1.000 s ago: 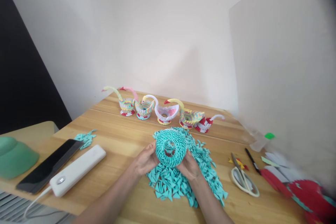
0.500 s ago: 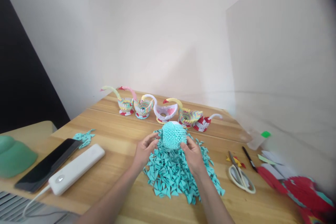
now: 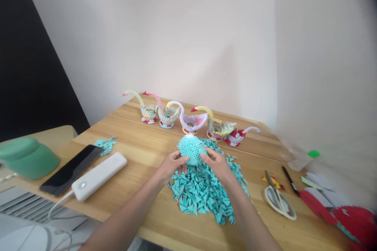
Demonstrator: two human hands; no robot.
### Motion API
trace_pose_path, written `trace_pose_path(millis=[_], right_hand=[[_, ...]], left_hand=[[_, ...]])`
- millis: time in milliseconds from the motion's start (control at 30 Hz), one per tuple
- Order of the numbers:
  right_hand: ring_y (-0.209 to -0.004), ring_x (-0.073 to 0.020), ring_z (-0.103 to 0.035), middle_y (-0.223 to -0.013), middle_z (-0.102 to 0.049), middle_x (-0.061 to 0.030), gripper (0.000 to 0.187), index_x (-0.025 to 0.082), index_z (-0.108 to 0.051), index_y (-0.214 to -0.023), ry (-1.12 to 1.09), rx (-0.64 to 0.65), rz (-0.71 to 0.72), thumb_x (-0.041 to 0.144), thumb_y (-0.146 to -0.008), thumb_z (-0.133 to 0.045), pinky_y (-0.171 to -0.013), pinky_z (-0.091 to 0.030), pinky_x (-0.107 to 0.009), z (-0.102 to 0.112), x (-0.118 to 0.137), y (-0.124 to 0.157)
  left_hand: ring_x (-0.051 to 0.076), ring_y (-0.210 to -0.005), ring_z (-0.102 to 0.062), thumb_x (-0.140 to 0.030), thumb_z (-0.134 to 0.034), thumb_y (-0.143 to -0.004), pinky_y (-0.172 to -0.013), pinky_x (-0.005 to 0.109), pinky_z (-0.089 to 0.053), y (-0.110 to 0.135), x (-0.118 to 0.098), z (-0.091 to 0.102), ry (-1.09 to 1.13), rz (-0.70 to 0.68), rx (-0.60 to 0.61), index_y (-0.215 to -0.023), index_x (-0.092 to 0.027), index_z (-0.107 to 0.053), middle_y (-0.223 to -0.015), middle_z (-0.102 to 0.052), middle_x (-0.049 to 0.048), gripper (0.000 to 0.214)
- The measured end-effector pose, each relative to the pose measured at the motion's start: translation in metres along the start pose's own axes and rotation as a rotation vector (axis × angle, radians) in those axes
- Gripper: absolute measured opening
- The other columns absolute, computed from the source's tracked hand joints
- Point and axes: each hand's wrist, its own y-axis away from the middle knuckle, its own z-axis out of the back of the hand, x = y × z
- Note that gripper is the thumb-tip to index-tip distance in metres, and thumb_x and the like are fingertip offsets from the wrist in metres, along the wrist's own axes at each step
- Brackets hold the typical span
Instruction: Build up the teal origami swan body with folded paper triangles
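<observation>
**A:** How do the hands sit?

**B:** Both forearms reach in from the near edge and meet at mid-table. The left hand (image 3: 172, 164) and the right hand (image 3: 217, 164) close on a teal origami dome (image 3: 191, 149) from either side, with fingertips pressed to its lower flanks. It is clamped between them, rounded side up, at the far end of the pile of teal paper triangles (image 3: 203, 194). I cannot tell whether it rests on the pile.

**A:** What room is there around them?

**B:** Left of the left hand, the wooden table (image 3: 141, 153) is bare as far as a white power bank (image 3: 98, 174) and a black phone (image 3: 72, 168), which lie side by side near the left edge. A green cap (image 3: 28, 157) sits beyond that edge. Just behind the dome, a row of paper swans (image 3: 191, 119) stands along the wall. The scissors (image 3: 278, 200) and a black pen (image 3: 290, 180) lie well apart from the right hand. Red paper (image 3: 350, 219) blurs in the right corner.

**A:** And the surfaces?

**B:** The dome is scaly, built of small interlocked folded points. The loose triangles are flat, sharp-cornered and heaped. The table is pale planked wood with visible grain. The swans are multicoloured, with curved necks.
</observation>
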Motion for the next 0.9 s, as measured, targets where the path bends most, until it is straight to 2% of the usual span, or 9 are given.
trace_pose_path(millis=[133,400,600,733,900], right_hand=[[-0.087,-0.0237,-0.061,-0.092,-0.071,-0.0047,0.038,0.015,-0.069,-0.098,-0.007,0.092,-0.006,0.047,-0.076,-0.069,-0.080,-0.048,-0.035,0.000,0.006,-0.001],[-0.078,-0.0201,-0.059,-0.084,-0.069,-0.0025,0.038,0.015,-0.069,-0.093,0.046,0.092,-0.031,0.046,-0.073,-0.071,-0.073,-0.048,-0.031,-0.001,0.006,-0.003],[-0.081,-0.0219,-0.060,-0.089,-0.070,-0.0029,0.035,0.016,-0.069,-0.096,0.126,0.067,-0.001,0.044,-0.074,-0.070,-0.077,-0.047,-0.033,-0.002,0.005,-0.006],[-0.086,-0.0230,-0.060,-0.092,-0.069,-0.0032,0.034,0.017,-0.069,-0.098,0.076,0.128,0.016,0.043,-0.075,-0.070,-0.078,-0.047,-0.033,0.003,0.006,-0.008],[-0.073,-0.0177,-0.056,-0.078,-0.065,-0.0005,0.031,0.017,-0.067,-0.088,0.037,0.061,0.003,0.045,-0.074,-0.069,-0.066,-0.043,-0.027,0.009,0.011,-0.009]], left_hand=[[0.009,-0.038,-0.049,-0.053,-0.074,-0.065,-0.039,0.020,-0.031,0.000,-0.001,0.000,-0.034,-0.011,-0.002,-0.081,-0.014,-0.059,-0.046,-0.059,-0.0017,0.045],[0.010,-0.037,-0.049,-0.054,-0.075,-0.062,-0.040,0.020,-0.031,-0.002,0.002,0.002,-0.024,-0.028,-0.013,-0.075,-0.013,-0.059,-0.046,-0.059,-0.0012,0.046],[0.011,-0.039,-0.050,-0.054,-0.077,-0.059,-0.041,0.022,-0.032,-0.005,0.004,0.004,-0.013,-0.034,-0.035,-0.073,-0.013,-0.061,-0.047,-0.059,-0.0003,0.046],[0.011,-0.043,-0.051,-0.049,-0.078,-0.061,-0.045,0.023,-0.036,-0.005,0.002,0.006,-0.031,-0.051,-0.015,-0.074,-0.013,-0.063,-0.050,-0.061,0.0000,0.041],[0.010,-0.044,-0.050,-0.047,-0.078,-0.063,-0.045,0.022,-0.037,-0.004,0.000,0.005,-0.067,-0.074,0.007,-0.079,-0.012,-0.064,-0.053,-0.061,-0.0002,0.040]])
